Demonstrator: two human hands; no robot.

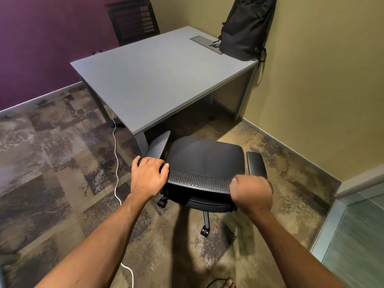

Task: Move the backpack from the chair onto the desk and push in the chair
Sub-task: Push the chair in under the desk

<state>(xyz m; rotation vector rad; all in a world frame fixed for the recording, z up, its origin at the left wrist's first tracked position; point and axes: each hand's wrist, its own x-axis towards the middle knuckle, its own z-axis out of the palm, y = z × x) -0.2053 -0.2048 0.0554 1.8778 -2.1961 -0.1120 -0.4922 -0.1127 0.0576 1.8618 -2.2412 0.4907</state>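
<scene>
The black backpack (247, 28) stands upright on the far right corner of the grey desk (149, 80), leaning against the yellow wall. A black office chair (204, 159) on castors stands in front of the desk's near edge, its seat empty and facing the desk. My left hand (149, 176) grips the left end of the chair's mesh backrest top. My right hand (252, 193) grips the right end of that same backrest. The front of the seat sits just short of the desk edge.
A second black chair (133, 19) stands behind the desk at the purple wall. A white cable (116, 161) runs over the carpet left of the chair. A grey cable hatch (205, 43) is set in the desk. A glass panel (357, 235) is at right.
</scene>
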